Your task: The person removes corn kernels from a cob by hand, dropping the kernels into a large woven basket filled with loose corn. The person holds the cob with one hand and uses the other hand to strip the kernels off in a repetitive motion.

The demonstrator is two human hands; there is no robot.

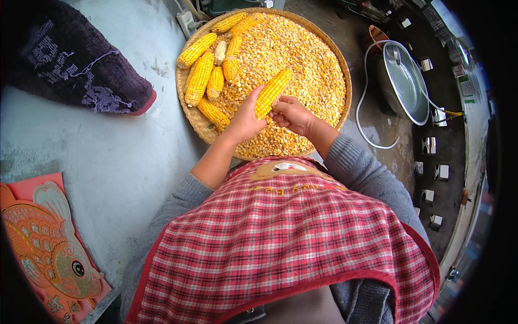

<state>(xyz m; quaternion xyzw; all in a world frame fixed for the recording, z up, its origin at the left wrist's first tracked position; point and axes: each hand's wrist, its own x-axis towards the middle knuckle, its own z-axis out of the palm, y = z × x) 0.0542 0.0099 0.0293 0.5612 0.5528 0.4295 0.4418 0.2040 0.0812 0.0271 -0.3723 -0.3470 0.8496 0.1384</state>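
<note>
My left hand (247,113) is wrapped around the lower part of a yellow ear of corn (274,90), which tilts up to the right with its kernels on. Against the ear's lower right side are the curled fingers of my right hand (292,115); whether they grip it or hold loose kernels is hidden. Both hands are over a round woven bamboo tray (349,81) filled with loose corn kernels (299,48). On the tray's left side lie several whole ears of corn (200,79) and a pale stripped piece of cob (220,52).
A metal basin (404,85) and a white hose (361,101) are on the right, beside a wall with square openings (443,172). Dark cloth (81,65) hangs at upper left. A fish-shaped paper decoration (56,251) is at lower left. A power socket (185,22) sits near the tray.
</note>
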